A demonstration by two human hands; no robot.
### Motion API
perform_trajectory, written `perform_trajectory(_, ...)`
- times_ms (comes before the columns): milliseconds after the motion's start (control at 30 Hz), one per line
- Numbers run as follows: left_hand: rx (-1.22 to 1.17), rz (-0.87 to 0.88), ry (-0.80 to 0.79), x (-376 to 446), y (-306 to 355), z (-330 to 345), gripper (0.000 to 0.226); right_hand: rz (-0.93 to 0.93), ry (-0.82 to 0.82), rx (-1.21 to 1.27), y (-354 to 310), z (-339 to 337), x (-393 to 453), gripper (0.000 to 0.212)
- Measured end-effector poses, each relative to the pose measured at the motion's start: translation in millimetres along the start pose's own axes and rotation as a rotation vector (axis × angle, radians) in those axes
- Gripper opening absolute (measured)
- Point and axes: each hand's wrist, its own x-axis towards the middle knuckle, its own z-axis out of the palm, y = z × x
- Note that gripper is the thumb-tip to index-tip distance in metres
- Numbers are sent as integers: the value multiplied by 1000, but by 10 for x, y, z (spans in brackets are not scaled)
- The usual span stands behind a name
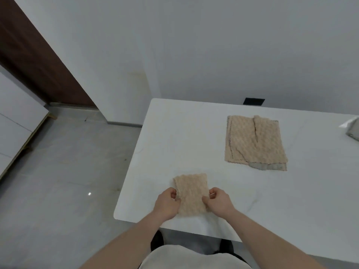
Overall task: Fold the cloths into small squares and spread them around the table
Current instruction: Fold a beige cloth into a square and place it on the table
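Folded beige cloth [191, 193], small and textured, lay near the front left corner of the white surface [184, 133]. Both hands pinched it: the left hand [167, 203] held its left edge and the right hand [218, 200] its right edge, each grip narrow with fingers curled on the fabric. Farther back and to the right lay a larger stack of beige cloths [254, 141], well apart. A pale item [352, 129] sat at the right edge, unclear.
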Motion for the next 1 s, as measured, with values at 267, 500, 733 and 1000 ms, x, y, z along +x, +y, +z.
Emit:
perform_trajectory(267,121,96,-72,167,-266,-790,12,82,102,77,-472,778,-194,17)
perform_trajectory(500,123,113,-74,263,-190,-931,16,108,148,162,-601,820,-180,17)
perform_trajectory(733,124,64,4,305,-218,-1149,14,75,92,154,-773,943,-39,19)
perform_trajectory(1000,161,106,11,741,-141,-1522,11,92,122,170,-1136,1028,227,20)
